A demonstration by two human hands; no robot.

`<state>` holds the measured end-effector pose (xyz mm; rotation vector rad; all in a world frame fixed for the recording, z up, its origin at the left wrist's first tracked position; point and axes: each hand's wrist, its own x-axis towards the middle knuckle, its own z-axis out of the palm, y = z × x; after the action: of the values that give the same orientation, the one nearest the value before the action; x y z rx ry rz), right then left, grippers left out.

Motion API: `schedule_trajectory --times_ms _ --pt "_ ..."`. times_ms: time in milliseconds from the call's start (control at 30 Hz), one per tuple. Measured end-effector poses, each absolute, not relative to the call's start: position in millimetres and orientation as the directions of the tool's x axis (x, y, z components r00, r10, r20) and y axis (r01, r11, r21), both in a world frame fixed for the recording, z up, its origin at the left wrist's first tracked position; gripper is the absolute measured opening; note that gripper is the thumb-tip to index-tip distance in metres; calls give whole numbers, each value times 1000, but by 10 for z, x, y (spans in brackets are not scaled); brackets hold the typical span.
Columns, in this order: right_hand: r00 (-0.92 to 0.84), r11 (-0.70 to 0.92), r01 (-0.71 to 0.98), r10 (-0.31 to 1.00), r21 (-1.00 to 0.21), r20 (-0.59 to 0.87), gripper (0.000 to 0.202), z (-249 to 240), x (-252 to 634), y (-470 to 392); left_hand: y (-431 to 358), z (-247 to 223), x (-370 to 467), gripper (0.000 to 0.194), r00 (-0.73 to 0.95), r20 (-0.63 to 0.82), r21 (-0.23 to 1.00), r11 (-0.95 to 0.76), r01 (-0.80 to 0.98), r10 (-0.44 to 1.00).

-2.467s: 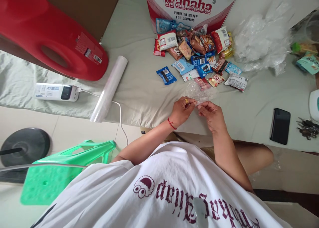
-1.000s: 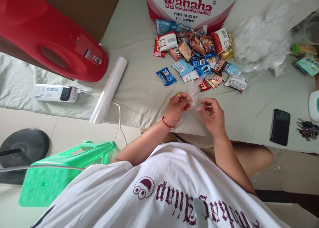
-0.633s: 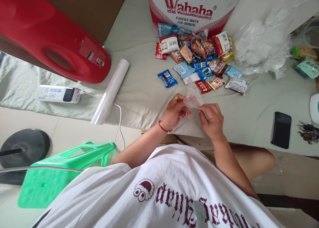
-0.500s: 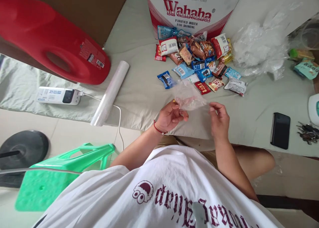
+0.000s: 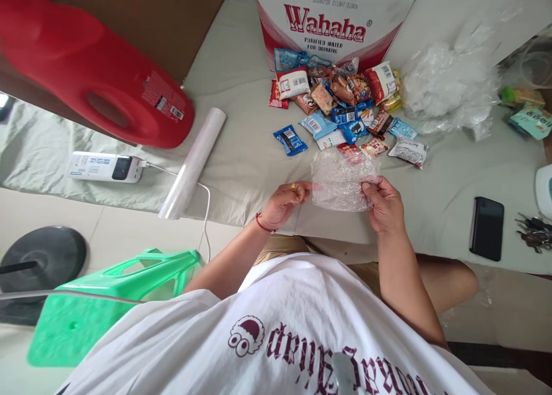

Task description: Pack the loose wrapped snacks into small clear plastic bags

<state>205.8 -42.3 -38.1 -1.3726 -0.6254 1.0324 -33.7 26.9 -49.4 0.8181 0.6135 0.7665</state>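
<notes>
A clear, crinkled plastic bag (image 5: 340,182) is stretched between my two hands above the cloth-covered surface. My left hand (image 5: 287,202), with a yellow ring and a red bracelet, pinches its left edge with the fingers closed. My right hand (image 5: 383,202) grips the right edge between thumb and fingers. Just beyond the bag lies a pile of small wrapped snacks (image 5: 353,90), with a blue packet (image 5: 290,140) at its left side and a grey-white packet (image 5: 409,151) at its right. A red packet shows partly through the bag.
A Wahaha box (image 5: 328,21) stands behind the snacks, with crumpled clear bags (image 5: 448,90) to its right. Leftward are a plastic roll (image 5: 192,162), a red jug (image 5: 99,79) and a cabled power bank (image 5: 106,167). A black phone (image 5: 487,228) and keys (image 5: 535,231) lie at right.
The plastic bag has been spread flatter and wider between my hands. My left hand has moved slightly left, my right hand slightly right. The blue packet is now uncovered.
</notes>
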Motion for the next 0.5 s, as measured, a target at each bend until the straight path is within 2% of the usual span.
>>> schedule_trajectory --times_ms 133,233,333,400,500 --pt "446 -135 -138 876 -981 -184 29 -413 2043 -450 312 -455 -217 30 449 -231 761 448 -470 863" --pt "429 -142 -70 889 -987 -158 29 -418 1999 -485 385 -473 -61 49 294 -284 820 390 -418 913" --pt "365 -139 -33 920 -990 -142 33 -388 1988 -529 458 -516 25 40 208 -263 892 320 -321 942" --pt "324 -126 -73 935 -989 -143 45 -354 2010 -542 480 -531 28 32 191 -252 913 298 -277 949" --pt "361 -91 -126 923 -988 -131 55 -316 2063 -513 473 -523 -9 28 194 -239 929 282 -238 952"
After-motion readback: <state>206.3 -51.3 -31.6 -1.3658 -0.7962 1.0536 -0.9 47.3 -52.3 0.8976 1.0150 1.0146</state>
